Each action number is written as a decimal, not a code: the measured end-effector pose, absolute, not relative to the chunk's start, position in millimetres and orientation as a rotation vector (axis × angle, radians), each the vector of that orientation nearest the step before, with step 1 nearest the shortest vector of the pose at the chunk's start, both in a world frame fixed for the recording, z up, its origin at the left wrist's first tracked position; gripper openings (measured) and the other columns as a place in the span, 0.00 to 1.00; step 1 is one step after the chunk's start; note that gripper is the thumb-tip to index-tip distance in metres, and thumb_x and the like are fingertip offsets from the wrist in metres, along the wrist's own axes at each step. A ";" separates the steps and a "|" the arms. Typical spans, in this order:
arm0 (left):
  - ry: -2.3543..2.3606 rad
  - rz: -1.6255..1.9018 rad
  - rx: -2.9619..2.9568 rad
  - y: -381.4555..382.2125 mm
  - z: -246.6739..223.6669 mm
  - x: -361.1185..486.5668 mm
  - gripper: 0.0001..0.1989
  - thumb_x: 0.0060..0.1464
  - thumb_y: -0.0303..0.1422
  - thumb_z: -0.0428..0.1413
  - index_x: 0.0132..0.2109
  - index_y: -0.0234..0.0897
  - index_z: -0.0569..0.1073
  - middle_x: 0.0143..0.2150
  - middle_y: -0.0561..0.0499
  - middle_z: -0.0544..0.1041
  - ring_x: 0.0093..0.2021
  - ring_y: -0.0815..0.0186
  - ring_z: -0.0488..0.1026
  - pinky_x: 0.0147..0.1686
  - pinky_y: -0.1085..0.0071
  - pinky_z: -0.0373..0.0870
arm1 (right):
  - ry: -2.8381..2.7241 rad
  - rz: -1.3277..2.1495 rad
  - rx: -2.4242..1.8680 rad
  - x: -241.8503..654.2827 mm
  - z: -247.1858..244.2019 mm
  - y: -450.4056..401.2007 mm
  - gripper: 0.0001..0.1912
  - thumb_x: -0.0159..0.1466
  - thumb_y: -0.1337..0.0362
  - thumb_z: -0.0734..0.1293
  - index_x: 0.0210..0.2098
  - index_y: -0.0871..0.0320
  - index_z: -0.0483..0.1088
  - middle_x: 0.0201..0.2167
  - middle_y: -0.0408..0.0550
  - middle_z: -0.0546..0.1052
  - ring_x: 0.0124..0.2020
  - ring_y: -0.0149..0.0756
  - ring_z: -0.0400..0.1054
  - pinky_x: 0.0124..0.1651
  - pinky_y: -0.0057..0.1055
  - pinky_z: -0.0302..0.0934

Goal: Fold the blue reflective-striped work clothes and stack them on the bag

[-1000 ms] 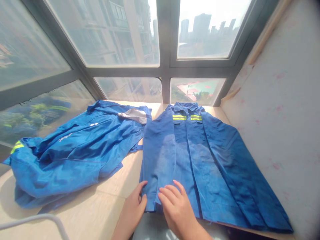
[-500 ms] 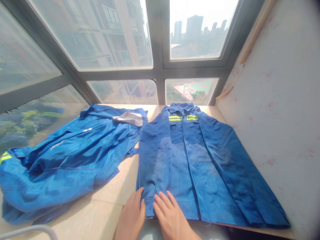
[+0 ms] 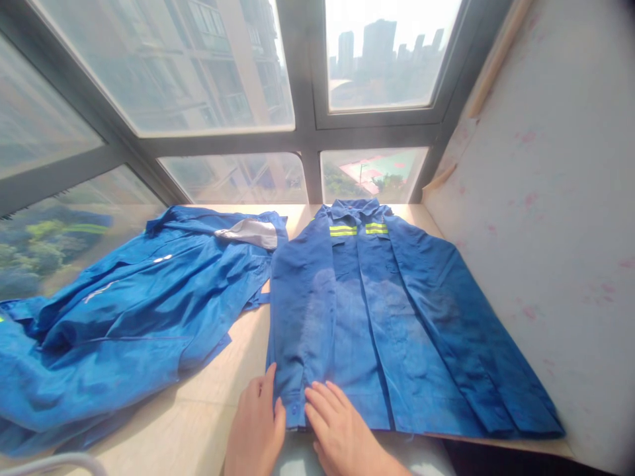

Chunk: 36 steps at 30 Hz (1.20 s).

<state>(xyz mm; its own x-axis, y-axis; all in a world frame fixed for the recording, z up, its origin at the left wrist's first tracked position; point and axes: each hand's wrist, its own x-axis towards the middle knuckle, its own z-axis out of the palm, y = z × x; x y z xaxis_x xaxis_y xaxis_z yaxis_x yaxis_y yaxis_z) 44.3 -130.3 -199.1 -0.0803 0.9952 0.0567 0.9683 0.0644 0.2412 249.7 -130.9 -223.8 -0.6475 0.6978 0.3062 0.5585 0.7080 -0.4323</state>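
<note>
Sunlit corner by angled windows, patterned wall at right, pale worktop below. Blue work jacket lies on it front up, collar toward the glass, hem at the near edge, sleeves laid down over the body, yellow reflective strips on the chest. Second blue garment lies rumpled to its left.

Both hands at the jacket's near left corner. Left hand: thumb and index parted, resting at the outer edge of the sleeve; can't tell if cloth is pinched under the fingers. Right hand: fingers extended, laid on the cloth just right of the cuff, no clear grip.

Step in hand, my judgement: straightening the cuff end and lining it up with the hem. Next move would call for light, even pressure from both sides so the cuff stays flat and the sleeve doesn't wrinkle.

Containers: just chest pockets, one with a visible flap; contents can't be told.
</note>
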 end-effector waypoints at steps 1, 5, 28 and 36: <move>2.208 0.390 2.022 -130.8 -201.1 42.0 0.22 0.64 0.32 0.45 0.62 0.37 0.69 0.48 0.42 0.77 0.48 0.56 0.77 0.46 0.61 0.74 | -2.448 0.460 -0.936 255.1 -220.8 -131.2 0.20 0.67 0.62 0.67 0.57 0.61 0.69 0.63 0.55 0.71 0.67 0.43 0.62 0.69 0.40 0.58; 2.120 0.575 1.853 -130.2 -208.3 29.9 0.23 0.63 0.38 0.46 0.62 0.38 0.68 0.47 0.44 0.77 0.49 0.55 0.77 0.49 0.59 0.76 | -2.251 0.525 -0.955 294.0 -204.6 -119.7 0.21 0.68 0.71 0.60 0.58 0.57 0.69 0.61 0.54 0.73 0.64 0.38 0.65 0.65 0.36 0.64; 2.075 0.644 2.124 -93.6 -193.9 65.7 0.24 0.64 0.38 0.49 0.65 0.40 0.66 0.71 0.39 0.61 0.72 0.47 0.55 0.67 0.46 0.59 | -2.126 0.115 -1.544 324.7 -224.3 -72.7 0.22 0.68 0.70 0.59 0.61 0.60 0.68 0.64 0.58 0.69 0.68 0.50 0.59 0.69 0.57 0.54; 2.034 0.774 2.021 32.9 -188.6 57.2 0.23 0.60 0.33 0.52 0.62 0.32 0.68 0.67 0.32 0.65 0.69 0.46 0.60 0.67 0.47 0.59 | -2.377 0.408 -1.179 234.4 -206.2 -43.6 0.25 0.69 0.62 0.63 0.64 0.61 0.65 0.70 0.57 0.62 0.72 0.50 0.52 0.69 0.49 0.56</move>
<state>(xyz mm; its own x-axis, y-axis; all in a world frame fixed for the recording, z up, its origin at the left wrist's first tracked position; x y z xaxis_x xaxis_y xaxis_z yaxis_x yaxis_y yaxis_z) 57.2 32.9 -188.6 -0.0658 0.9698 0.2350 0.8806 -0.0543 0.4706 234.4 -43.6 -206.2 -0.5312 0.8051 0.2639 0.6709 0.5899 -0.4493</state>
